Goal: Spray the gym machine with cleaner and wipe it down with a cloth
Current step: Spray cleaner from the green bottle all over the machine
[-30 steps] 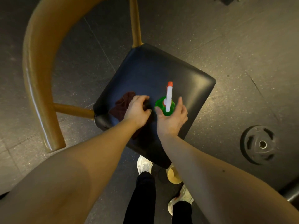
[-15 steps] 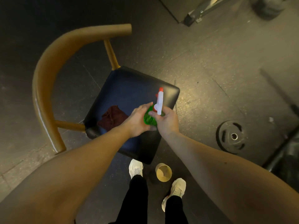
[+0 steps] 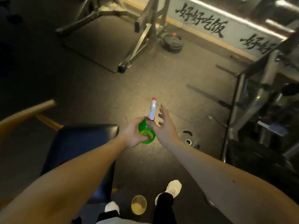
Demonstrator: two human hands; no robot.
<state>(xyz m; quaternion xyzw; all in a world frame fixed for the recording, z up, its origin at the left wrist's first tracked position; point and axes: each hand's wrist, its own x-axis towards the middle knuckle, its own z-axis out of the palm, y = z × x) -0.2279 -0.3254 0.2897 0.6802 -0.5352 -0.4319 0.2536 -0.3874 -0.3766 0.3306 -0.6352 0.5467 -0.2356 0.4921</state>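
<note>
Gripping the spray bottle (image 3: 146,133), left hand (image 3: 131,135); right hand (image 3: 165,126) fingers spread, just right of the bottle; gym machine (image 3: 265,78) beyond the bottle apparently unsprayed, unwiped; cloth not in view.

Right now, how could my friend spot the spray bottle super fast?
Find the black chair seat at lower left. Just past its right corner, the left hand grips the spray bottle. It's the only bright green thing, with a white, red-tipped nozzle.

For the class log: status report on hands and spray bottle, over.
Left hand grips green spray bottle. Right hand open beside it. Cloth not in view. Weight plate on floor ahead.
</note>
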